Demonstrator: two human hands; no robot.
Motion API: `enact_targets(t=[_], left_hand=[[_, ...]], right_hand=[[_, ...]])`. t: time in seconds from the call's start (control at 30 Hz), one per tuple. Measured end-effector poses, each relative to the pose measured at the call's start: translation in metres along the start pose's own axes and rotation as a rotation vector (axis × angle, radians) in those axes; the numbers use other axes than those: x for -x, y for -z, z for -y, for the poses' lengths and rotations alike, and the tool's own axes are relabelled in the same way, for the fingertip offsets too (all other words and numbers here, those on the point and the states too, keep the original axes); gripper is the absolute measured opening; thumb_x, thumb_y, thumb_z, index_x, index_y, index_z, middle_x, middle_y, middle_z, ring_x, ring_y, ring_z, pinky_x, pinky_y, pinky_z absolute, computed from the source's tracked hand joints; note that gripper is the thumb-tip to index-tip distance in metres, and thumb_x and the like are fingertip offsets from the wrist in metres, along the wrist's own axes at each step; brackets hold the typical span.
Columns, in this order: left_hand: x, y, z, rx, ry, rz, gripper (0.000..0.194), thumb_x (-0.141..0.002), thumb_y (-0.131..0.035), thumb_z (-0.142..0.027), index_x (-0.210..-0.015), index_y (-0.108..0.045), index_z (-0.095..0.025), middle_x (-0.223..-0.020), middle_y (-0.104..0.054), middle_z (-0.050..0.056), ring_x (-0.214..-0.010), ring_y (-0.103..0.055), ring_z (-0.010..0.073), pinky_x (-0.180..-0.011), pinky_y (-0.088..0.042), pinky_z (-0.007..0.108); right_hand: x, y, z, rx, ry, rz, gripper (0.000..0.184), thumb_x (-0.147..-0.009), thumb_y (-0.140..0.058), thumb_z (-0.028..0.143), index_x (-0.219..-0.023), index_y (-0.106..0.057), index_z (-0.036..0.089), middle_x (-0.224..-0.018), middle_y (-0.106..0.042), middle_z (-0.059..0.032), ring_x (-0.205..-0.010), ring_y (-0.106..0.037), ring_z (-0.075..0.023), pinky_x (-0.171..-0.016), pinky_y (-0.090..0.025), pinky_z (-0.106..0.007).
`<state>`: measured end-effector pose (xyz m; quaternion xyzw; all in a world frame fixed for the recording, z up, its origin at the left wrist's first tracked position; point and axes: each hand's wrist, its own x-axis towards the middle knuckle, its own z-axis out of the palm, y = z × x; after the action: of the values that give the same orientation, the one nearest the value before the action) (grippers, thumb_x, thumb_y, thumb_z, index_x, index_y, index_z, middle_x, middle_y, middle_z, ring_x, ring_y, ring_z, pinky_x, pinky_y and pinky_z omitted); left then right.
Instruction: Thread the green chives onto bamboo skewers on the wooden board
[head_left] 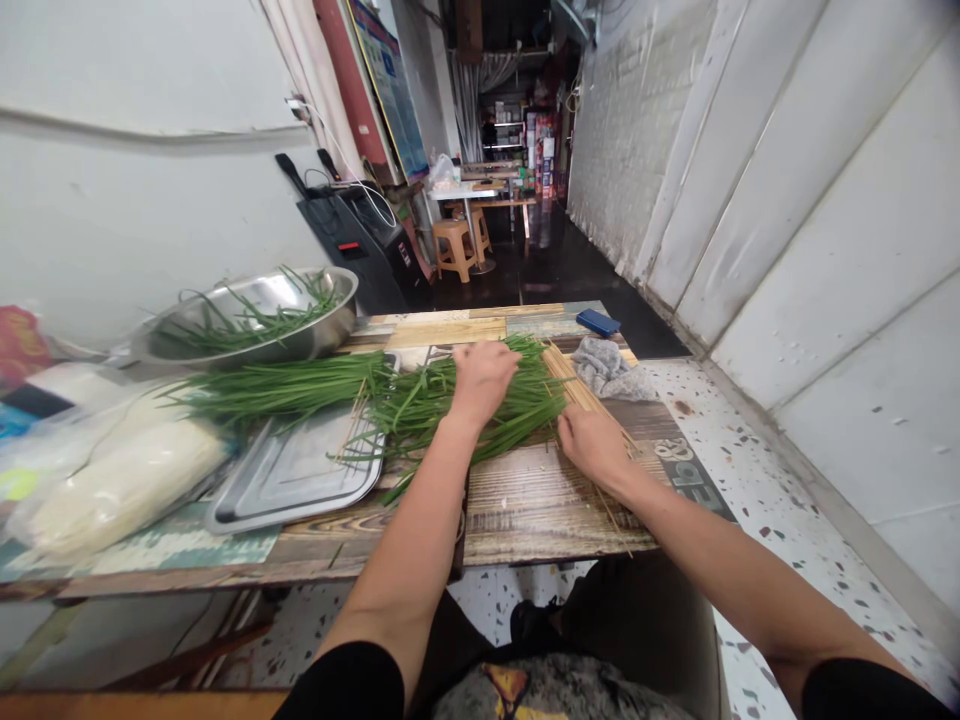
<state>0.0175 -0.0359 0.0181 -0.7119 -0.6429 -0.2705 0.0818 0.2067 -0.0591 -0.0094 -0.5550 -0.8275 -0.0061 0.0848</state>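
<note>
While L hand [484, 378] is over green stalks [529, 405], R hand [596, 447] is by sticks [574, 378]; can't tell grips.

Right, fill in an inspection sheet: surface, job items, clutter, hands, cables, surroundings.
Surface: wood-plank-patterned tabletop.
Job items: chives partly over a metal tray, more beside it; steel bowl of greens; bamboo skewers.
Clutter: filled plastic bag, grey cloth, blue box.
Hands: left hand at the chives; right hand beside the skewers; grips unclear.
Cables: white cable looping near the black appliance.
Surroundings: terrazzo floor, plastic stools, white wall.
</note>
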Motion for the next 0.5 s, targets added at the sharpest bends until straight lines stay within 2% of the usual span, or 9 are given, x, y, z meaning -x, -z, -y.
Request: enact_targets(t=[0.07,0.13,0.27,0.5], left_hand=[[-0.002,-0.007,0.002,0.007,-0.124,0.155,0.017,-0.084,-0.051,-0.027,-0.088,-0.067,-0.029,-0.1,-0.065,0.005,-0.104,-0.043,0.025,-0.09,-0.02,0.046],[-0.002,-0.012,0.004,-0.021,-0.14,0.208,0.013,-0.081,-0.055,-0.026,-0.08,-0.068,-0.027,-0.094,-0.066,0.005,-0.102,-0.043,0.0253,-0.087,-0.02,0.046],[0.0,-0.014,0.005,-0.032,-0.119,0.213,0.014,-0.08,-0.055,-0.025,-0.073,-0.067,-0.024,-0.09,-0.066,0.006,-0.099,-0.044,0.0253,-0.084,-0.02,0.045],[0.002,-0.015,0.001,-0.031,-0.081,0.148,0.028,-0.088,-0.042,-0.029,-0.076,-0.068,-0.023,-0.087,-0.068,0.008,-0.094,-0.047,0.0239,-0.084,-0.021,0.045]], right_hand=[[0.0,0.0,0.0,-0.003,0.0,0.005,0.031,-0.092,-0.032,0.03,-0.091,-0.058,0.015,-0.082,-0.069,-0.0104,-0.073,-0.065,-0.0183,-0.061,-0.038,-0.025],[0.0,0.0,-0.001,-0.008,0.005,0.003,0.031,-0.092,-0.032,0.03,-0.092,-0.058,0.015,-0.081,-0.069,-0.0103,-0.073,-0.065,-0.0185,-0.06,-0.038,-0.025],[0.0,-0.002,-0.001,-0.004,0.038,-0.037,0.03,-0.092,-0.032,0.03,-0.09,-0.058,0.017,-0.08,-0.069,-0.0085,-0.071,-0.064,-0.0182,-0.059,-0.036,-0.025],[0.001,-0.003,-0.001,-0.01,0.043,-0.065,0.029,-0.092,-0.032,0.031,-0.088,-0.057,0.016,-0.077,-0.068,-0.008,-0.068,-0.064,-0.0169,-0.058,-0.034,-0.024]])
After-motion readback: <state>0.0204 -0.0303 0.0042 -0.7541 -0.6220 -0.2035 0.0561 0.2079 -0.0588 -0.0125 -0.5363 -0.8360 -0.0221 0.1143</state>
